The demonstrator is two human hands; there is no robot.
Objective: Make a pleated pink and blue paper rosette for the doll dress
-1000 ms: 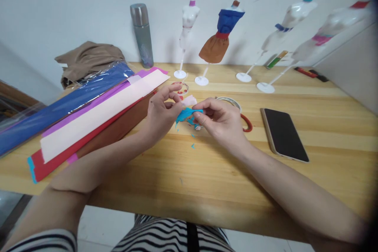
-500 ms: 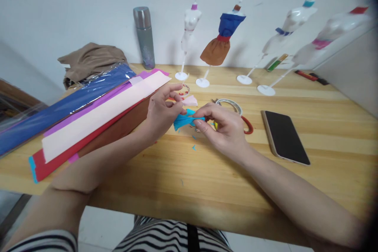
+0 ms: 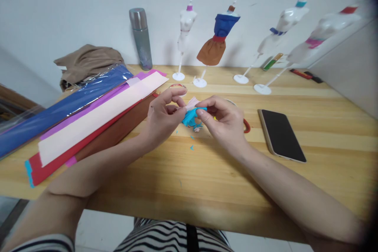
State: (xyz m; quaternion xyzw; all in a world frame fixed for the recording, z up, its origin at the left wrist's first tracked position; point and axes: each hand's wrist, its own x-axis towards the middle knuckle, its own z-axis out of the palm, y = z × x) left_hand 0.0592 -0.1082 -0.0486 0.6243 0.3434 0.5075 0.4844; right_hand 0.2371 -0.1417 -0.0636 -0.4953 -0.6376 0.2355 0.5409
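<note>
Between my hands, over the wooden table, a gathered piece of blue crepe paper (image 3: 189, 116) meets a small pleated piece of pale pink crepe paper (image 3: 191, 102). Thumb and index finger of my right hand (image 3: 226, 120) pinch the blue piece at its bunched end. My left hand (image 3: 165, 112) pinches the pink piece at its lower edge, against the blue one. Loose blue paper scraps (image 3: 191, 147) lie just below on the tabletop. Behind my right hand, the red ring-shaped handle (image 3: 247, 126) of a tool shows in part; the rest is hidden.
On the left lie long crepe paper sheets (image 3: 103, 122), a plastic-wrapped blue one (image 3: 71, 96) and brown cloth (image 3: 88, 61). A flask (image 3: 141, 39) and several mini mannequins, one dressed (image 3: 218, 39), stand along the wall. A phone (image 3: 282, 134) rests at right, a green-labelled tube (image 3: 272, 62) behind it.
My left hand has brought the pink piece down against the blue one, and the two overlap. The view has shifted slightly. My right hand keeps its pinch on the blue piece.
</note>
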